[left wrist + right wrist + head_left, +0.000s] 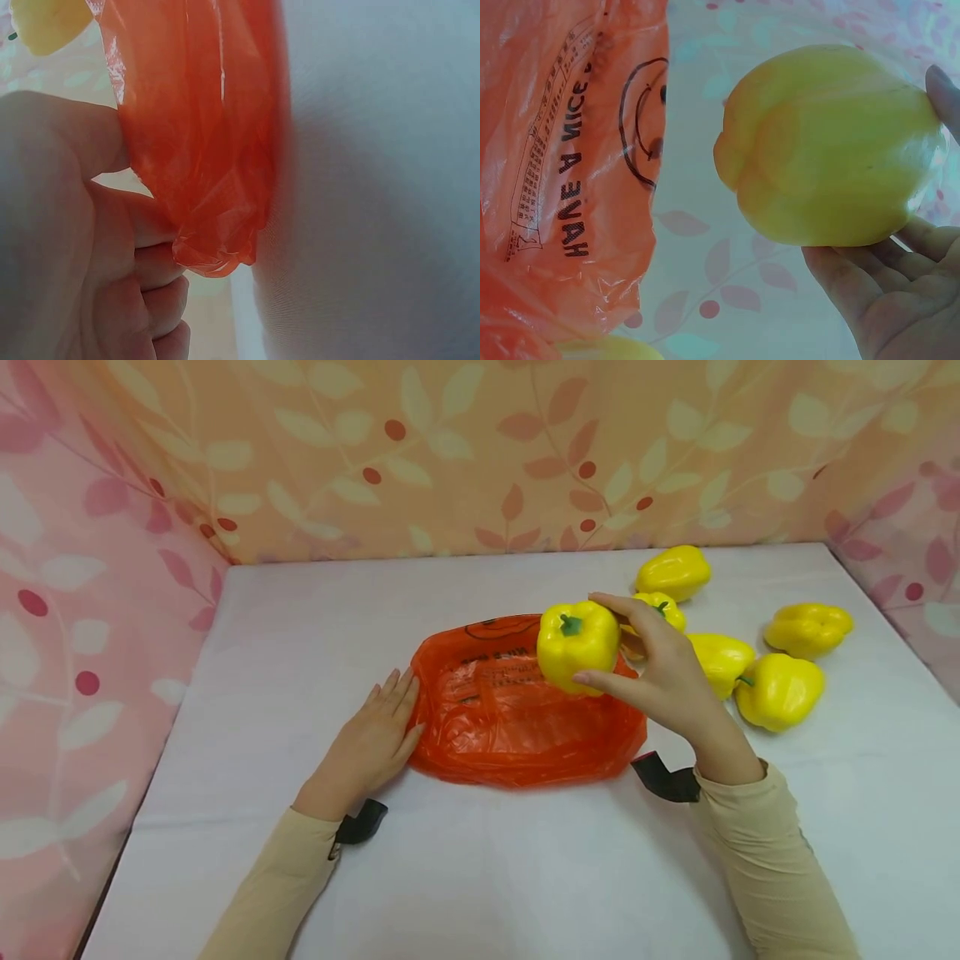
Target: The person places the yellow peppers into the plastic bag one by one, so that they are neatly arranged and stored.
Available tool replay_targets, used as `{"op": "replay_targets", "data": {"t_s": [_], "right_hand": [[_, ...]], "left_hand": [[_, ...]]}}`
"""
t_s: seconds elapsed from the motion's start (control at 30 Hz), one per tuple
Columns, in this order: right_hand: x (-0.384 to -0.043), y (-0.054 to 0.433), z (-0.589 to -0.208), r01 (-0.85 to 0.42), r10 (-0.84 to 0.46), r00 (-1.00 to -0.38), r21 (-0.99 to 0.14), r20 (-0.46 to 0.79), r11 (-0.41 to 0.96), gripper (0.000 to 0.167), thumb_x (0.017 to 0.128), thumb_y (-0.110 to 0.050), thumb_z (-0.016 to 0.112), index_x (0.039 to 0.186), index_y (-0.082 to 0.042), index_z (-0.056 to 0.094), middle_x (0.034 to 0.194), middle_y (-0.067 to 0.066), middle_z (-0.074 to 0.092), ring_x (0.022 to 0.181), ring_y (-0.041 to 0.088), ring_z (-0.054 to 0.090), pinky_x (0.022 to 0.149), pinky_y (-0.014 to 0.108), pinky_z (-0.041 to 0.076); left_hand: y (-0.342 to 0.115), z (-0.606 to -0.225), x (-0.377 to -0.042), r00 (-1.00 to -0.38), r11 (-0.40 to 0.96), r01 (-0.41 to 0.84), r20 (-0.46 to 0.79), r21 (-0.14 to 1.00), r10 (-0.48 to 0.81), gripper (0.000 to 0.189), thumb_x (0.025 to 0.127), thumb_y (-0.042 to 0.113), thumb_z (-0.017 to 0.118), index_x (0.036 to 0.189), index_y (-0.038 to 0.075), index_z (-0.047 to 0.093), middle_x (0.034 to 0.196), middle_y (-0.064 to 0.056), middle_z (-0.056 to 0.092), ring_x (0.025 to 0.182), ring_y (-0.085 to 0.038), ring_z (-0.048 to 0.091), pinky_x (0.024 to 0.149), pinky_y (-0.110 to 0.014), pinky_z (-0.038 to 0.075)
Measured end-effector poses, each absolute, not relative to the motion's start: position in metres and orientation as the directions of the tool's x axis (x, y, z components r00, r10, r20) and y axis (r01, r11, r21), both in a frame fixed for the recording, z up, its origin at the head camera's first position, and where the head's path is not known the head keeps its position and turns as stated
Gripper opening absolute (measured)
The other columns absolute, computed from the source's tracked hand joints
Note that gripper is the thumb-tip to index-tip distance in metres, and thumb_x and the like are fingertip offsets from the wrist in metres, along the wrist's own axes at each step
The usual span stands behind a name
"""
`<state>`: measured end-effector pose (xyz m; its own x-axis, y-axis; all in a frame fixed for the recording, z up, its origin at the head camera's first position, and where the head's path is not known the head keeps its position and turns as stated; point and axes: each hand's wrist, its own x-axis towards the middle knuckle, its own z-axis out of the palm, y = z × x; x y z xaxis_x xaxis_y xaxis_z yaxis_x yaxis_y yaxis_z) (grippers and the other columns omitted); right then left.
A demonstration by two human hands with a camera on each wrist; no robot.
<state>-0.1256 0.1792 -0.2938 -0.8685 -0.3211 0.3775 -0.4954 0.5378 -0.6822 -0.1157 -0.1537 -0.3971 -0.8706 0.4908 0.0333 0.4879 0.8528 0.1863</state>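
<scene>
My right hand (667, 681) holds a yellow bell pepper (576, 647) with a green stem, its thumb and fingers around the sides. The pepper is raised over the right part of an open red plastic bag (525, 768). In the right wrist view the smooth underside of the pepper (817, 150) faces the camera, apart from the bag (592, 172) with its printed face. My left hand (371, 739) rests against the bag's left side, fingers extended and thumb touching it. The left wrist view shows the bag's wall (202, 127) partly covering the thumb and fingertips.
Several more yellow peppers lie to the right: one at the back (673, 573), one at far right (808, 630), one nearer the front (780, 692), others beside the right hand. A white cloth covers the table (480, 877). Patterned curtains (450, 460) stand behind and at both sides.
</scene>
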Motion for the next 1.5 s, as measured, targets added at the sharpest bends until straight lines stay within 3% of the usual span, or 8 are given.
{"op": "replay_targets", "data": {"t_s": [0.73,1.03,1.27,1.5], "right_hand": [[-0.128,0.176,-0.301,-0.482,-0.342,-0.873,-0.721,0.347,0.498,0.074,0.072,-0.002,0.080,0.138,-0.006,0.045,0.132,0.009,0.052,0.117,0.021,0.050,0.096,0.018,0.041],[-0.137,0.163,-0.304,-0.451,-0.373,-0.881,-0.755,0.291,0.476,0.075,0.073,-0.006,0.081,0.138,-0.004,0.043,0.135,0.009,0.049,0.123,0.022,0.046,0.100,0.040,0.042],[-0.146,0.141,-0.304,-0.470,-0.419,-0.859,-0.775,0.294,0.423,0.076,0.072,-0.011,0.082,0.137,-0.002,0.044,0.134,0.009,0.049,0.121,0.022,0.051,0.099,0.032,0.043],[-0.147,0.123,-0.308,-0.494,-0.460,-0.836,-0.776,0.299,0.392,0.076,0.071,-0.014,0.083,0.135,-0.003,0.045,0.132,0.007,0.051,0.117,0.021,0.054,0.098,0.033,0.044]], "left_hand": [[-0.154,-0.396,-0.114,-0.870,0.850,0.488,0.028,0.198,0.493,0.062,0.097,0.026,0.048,0.143,-0.010,0.028,0.151,-0.023,0.024,0.140,-0.036,0.018,0.113,-0.047,0.016],[-0.153,-0.398,-0.112,-0.862,0.842,0.504,0.047,0.193,0.505,0.061,0.097,0.026,0.048,0.143,-0.010,0.028,0.150,-0.023,0.025,0.141,-0.036,0.017,0.114,-0.046,0.016],[-0.152,-0.395,-0.115,-0.862,0.842,0.504,0.045,0.193,0.506,0.061,0.098,0.026,0.046,0.143,-0.010,0.027,0.151,-0.022,0.023,0.141,-0.036,0.016,0.113,-0.046,0.017],[-0.154,-0.394,-0.114,-0.873,0.856,0.481,0.018,0.187,0.487,0.062,0.098,0.027,0.046,0.144,-0.009,0.027,0.152,-0.021,0.023,0.141,-0.035,0.015,0.114,-0.046,0.016]]}}
